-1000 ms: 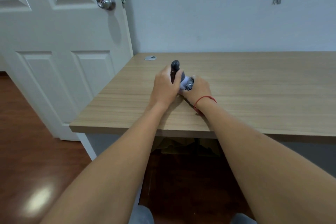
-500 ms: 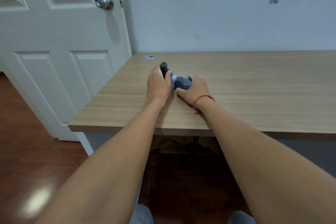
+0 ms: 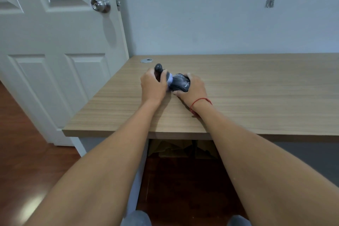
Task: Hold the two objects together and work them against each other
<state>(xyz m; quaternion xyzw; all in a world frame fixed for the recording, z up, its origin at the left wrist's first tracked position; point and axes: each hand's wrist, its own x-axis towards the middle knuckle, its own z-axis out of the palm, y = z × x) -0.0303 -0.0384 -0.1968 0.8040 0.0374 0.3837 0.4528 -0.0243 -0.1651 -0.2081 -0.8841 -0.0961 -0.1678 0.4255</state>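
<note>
Left hand (image 3: 153, 88) grips dark tool (image 3: 159, 70), pale-tipped; right hand (image 3: 192, 91), fingers clamped, holds black mouse (image 3: 180, 84) at its 3 o'clock on desk (image 3: 256, 88).

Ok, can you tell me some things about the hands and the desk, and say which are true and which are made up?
1. Both hands hold dark things on the desk. True: the left hand grips a dark handle, the right hand a computer mouse.
2. The red string is on the left wrist. False: the right wrist.
3. The door is left of the desk. True.
4. The door knob is gold. False: silver.
5. The mouse lies far from both hands. False: the right hand holds it.
</note>
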